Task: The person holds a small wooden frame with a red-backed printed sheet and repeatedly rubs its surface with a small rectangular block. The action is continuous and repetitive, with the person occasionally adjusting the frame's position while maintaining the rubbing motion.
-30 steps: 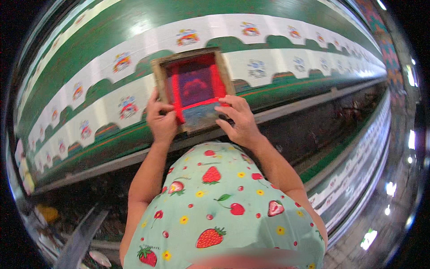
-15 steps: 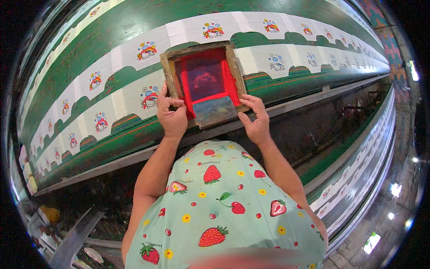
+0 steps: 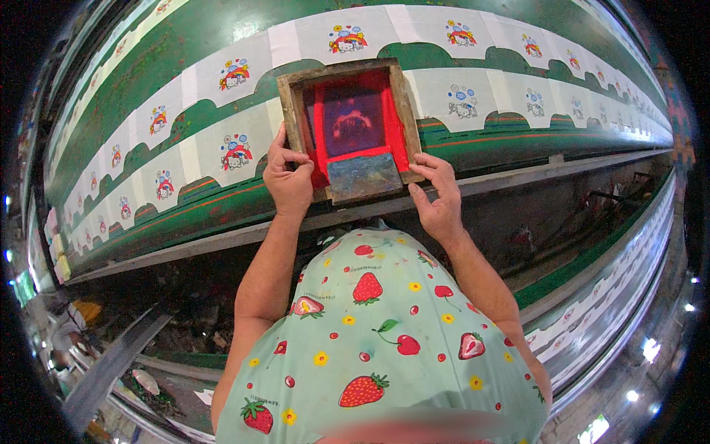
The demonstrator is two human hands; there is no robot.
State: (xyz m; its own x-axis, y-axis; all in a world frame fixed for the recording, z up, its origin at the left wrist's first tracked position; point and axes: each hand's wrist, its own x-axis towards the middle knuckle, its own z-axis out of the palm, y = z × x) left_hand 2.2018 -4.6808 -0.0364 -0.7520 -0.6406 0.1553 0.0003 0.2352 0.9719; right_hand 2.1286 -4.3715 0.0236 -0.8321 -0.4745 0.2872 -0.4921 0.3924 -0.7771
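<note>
- The wooden-framed printing screen lay flat on the worktop's near fabric strip.
- Left hand and right hand clamped its lower corners.
- It looked rigid and light; the mesh seemed delicate, so the frame was the place to grip.

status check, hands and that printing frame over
Left hand and right hand grip the wooden screen frame's lower corners. Frame lies over white fabric pieces on green table. Nothing blocking.

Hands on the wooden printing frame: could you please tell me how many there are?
2. The left hand grips the wooden frame at its lower left edge; the right hand holds its lower right corner.
</note>
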